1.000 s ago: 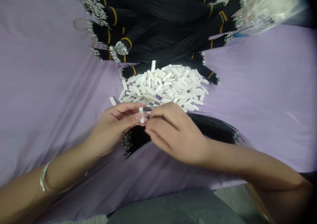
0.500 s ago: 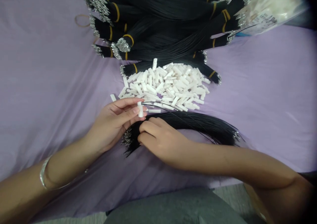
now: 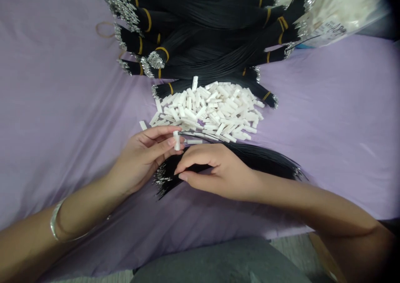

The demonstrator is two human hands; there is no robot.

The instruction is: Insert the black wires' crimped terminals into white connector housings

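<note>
Small white plastic blocks (image 3: 190, 114): dozens in one pile, plus one held block (image 3: 176, 141). Black wire bundles with silver tips and yellow bands (image 3: 193, 28): probably at least six, though they overlap. Unbanded black wire bundle (image 3: 262, 158): one. Silver metal bangle (image 3: 53, 221): one. Clear plastic bag (image 3: 346, 12): one.
</note>
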